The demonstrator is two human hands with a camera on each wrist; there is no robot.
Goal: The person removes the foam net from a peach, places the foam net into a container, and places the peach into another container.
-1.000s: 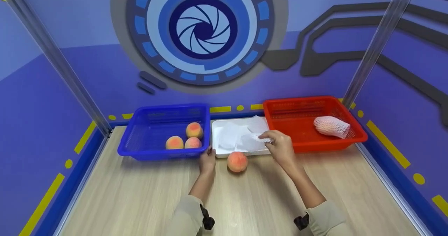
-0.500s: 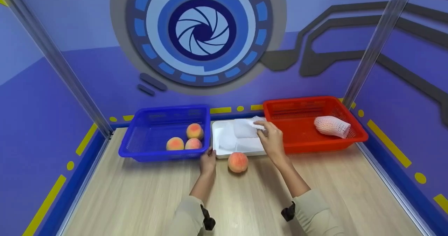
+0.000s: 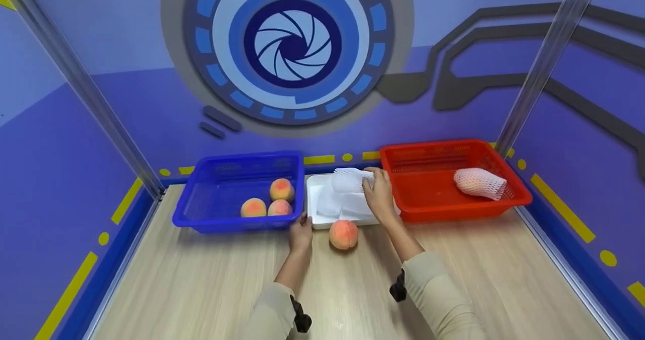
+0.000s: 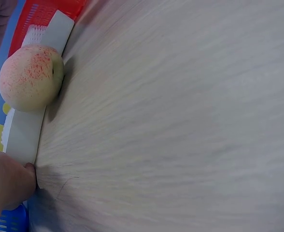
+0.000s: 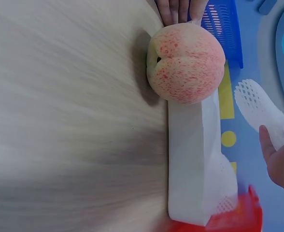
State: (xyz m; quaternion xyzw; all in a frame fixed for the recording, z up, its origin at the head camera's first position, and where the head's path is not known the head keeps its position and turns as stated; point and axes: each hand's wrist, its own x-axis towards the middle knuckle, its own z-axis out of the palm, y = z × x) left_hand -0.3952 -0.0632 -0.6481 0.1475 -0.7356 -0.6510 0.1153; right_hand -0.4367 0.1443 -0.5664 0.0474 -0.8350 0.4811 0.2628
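I log a white foam net sleeve (image 5: 263, 113), flattened, mesh showing at its free end. It is above the white tray (image 5: 185, 159), pinched between thumb and fingers of the right hand (image 3: 379, 194), apart from the left hand (image 3: 301, 236). The left touches the tray near a peach (image 3: 343, 234); whether it grips, I cannot tell.

- The right hand (image 5: 283, 162) pinches a white foam net (image 5: 262, 108) whose free end is a lattice.
- A pink-flushed peach (image 5: 186, 65) sits on the tabletop (image 5: 60, 121), partly covering a white tray (image 5: 186, 159).
- The left hand's fingers (image 5: 176, 10) show just beyond the peach, near a blue basket (image 5: 224, 29).
- A blurred red basket (image 5: 248, 212) shows at the tray's other end.
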